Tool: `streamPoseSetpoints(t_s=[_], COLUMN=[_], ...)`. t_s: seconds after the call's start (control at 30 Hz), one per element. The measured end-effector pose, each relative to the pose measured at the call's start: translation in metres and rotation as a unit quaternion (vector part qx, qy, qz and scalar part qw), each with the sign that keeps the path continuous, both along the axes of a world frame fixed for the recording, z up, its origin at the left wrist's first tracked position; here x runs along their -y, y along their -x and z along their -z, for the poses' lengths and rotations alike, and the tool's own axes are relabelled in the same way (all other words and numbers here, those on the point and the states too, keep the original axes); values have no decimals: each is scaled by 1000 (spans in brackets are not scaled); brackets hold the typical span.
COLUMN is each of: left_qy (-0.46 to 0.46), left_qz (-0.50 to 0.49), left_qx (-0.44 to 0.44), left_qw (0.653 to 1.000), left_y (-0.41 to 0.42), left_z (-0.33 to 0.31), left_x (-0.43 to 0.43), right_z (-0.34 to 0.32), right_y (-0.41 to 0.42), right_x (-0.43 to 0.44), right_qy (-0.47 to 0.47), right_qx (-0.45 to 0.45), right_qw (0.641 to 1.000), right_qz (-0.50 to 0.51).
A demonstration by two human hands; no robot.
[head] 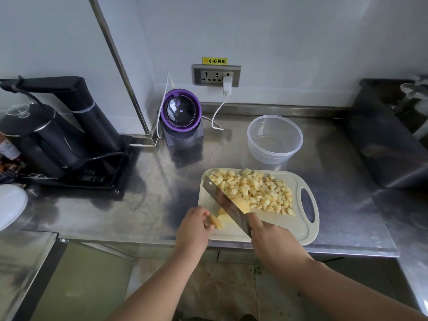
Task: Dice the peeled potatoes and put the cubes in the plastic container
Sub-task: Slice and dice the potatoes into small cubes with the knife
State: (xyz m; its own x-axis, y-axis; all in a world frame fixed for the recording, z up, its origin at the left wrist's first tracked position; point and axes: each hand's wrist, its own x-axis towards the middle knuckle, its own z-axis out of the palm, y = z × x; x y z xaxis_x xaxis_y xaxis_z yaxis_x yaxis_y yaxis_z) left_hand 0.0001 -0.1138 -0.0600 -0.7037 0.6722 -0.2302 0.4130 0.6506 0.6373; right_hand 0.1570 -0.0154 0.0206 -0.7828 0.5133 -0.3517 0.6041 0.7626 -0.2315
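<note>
A pale cutting board [289, 230] lies near the steel counter's front edge. Many potato cubes [259, 191] are heaped on its far half. At the board's left front, my left hand [193, 228] pinches a peeled potato piece [217, 221] with curled fingers. My right hand [271, 237] grips the handle of a cleaver [229, 205]. The blade slants across the board through the potato, and a cut slice [242, 205] rests against its right face. Behind the board stands a clear plastic container [275, 139], with nothing inside it.
A purple-rimmed appliance [181, 117] stands at the back, its white cable [217, 114] plugged into the wall socket. A black kettle set [58, 133] fills the left counter. A steel box [389, 135] sits on the right, and a white lid [11, 205] lies at far left.
</note>
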Motion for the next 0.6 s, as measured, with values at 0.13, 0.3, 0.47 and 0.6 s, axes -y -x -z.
streamPoseSetpoints(t_s=[0.13,0.3,0.47,0.6], left_qy=[63,66,48,33], left_qz=[157,203,230,209], left_qx=[-113,-142,-139,-154], left_qw=[979,967,962,965], left_y=[13,20,9,-5], left_z=[-14,-16,-11,-3], left_x=[-3,-7,-8,-8], right_z=[-2,-3,-2,2], right_y=[-6,-11,-16,-20], right_x=[-12,-19,-21,-22], right_qy=[3,0,2,13], right_qx=[-9,-14,-12,-13], right_qw=[999,998,998,997], right_qz=[34,62,69,73])
